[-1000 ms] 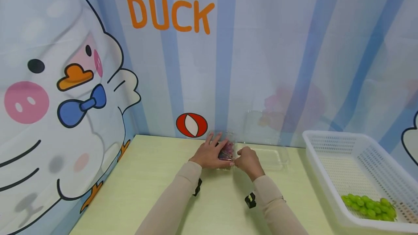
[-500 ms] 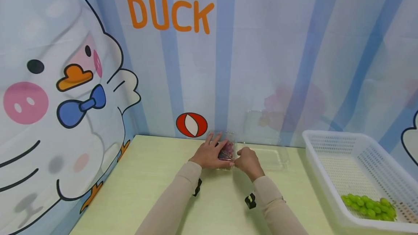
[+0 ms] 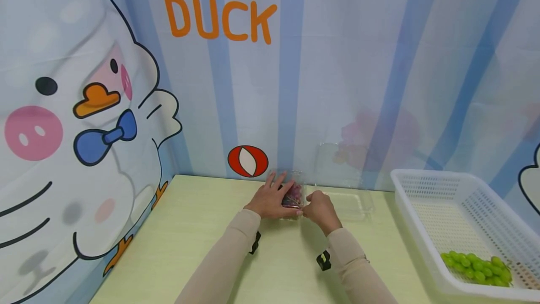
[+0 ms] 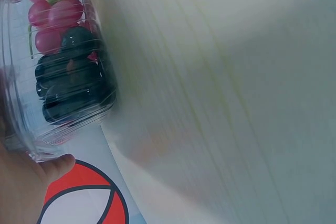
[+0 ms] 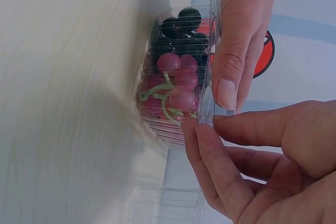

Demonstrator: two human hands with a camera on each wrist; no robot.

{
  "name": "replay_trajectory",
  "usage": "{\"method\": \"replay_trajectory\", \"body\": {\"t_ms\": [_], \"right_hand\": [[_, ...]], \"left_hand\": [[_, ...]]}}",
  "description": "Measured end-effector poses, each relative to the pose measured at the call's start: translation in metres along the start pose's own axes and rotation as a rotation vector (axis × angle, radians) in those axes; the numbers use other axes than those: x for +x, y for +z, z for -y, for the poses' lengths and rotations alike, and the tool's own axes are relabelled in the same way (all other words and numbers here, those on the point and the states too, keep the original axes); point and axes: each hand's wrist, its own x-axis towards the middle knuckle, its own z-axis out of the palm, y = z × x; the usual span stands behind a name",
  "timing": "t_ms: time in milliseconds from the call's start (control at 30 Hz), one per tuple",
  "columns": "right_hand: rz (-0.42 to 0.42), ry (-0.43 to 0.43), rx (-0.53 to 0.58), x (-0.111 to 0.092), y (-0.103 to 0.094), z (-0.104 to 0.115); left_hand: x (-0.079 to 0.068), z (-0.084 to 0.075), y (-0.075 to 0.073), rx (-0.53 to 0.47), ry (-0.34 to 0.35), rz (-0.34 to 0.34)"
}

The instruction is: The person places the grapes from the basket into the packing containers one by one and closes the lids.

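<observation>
Left hand (image 3: pixel 268 201) lay spread over the box (image 5: pixel 208 103); right hand (image 3: pixel 320 210) pinched its rim; hard squeezing could crack it.

Two hands are at the far side of one table (image 3: pixel 177 229): a left hand (image 3: pixel 269 201) and a right hand (image 3: pixel 321 210), with two sleeves (image 3: pixel 225 252) and two wrist cameras (image 3: pixel 324 260). There are two clear boxes, one grape box (image 5: pixel 214 11) and, to its right, one open box (image 3: pixel 348 203). Two colours show in the former, red grapes (image 4: pixel 65 13) and dark grapes (image 4: pixel 79 90), too overlapped to count singly. At right: one basket (image 3: pixel 430 183), one green bunch (image 3: pixel 476 267). On the far curtain (image 3: pixel 341 41): one duck (image 3: pixel 84 168) at left, four orange letters (image 3: pixel 225 21), one red ball (image 3: pixel 248 161).
</observation>
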Motion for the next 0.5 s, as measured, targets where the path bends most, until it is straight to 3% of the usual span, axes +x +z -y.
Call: {"method": "replay_trajectory", "body": {"t_ms": [500], "right_hand": [[-0.005, -0.010, -0.012, -0.0012, -0.0014, -0.0005]], "left_hand": [[-0.0004, -0.0003, -0.0017, 0.018, 0.010, -0.004]]}}
